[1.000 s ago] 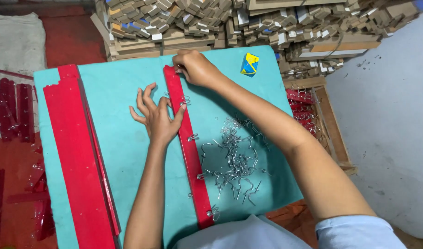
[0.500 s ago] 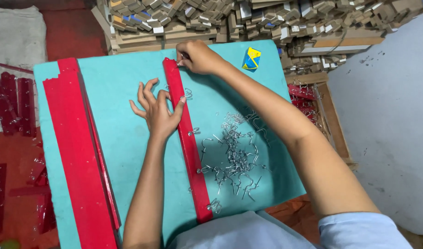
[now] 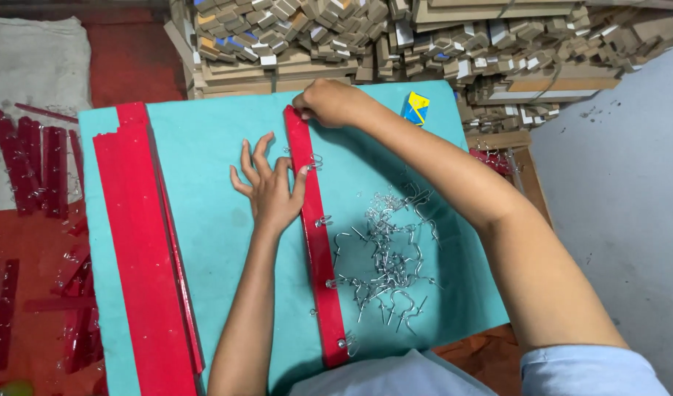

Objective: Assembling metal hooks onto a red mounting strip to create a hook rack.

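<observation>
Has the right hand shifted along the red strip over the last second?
No. The right hand stays pinched at the far end of the red strip, the same side of the yellow-and-blue packet.

The red strip (image 3: pixel 316 242) looks like painted wood, smooth and faintly glossy. Small hooks (image 3: pixel 386 257) beside it are shiny bare metal. The teal board (image 3: pixel 204 169) underneath is matt and even. Behind it, the stacked offcuts (image 3: pixel 336 37) look like raw wood or cardboard, rough-edged. A grey cloth (image 3: pixel 28 81) looks coarse.
</observation>
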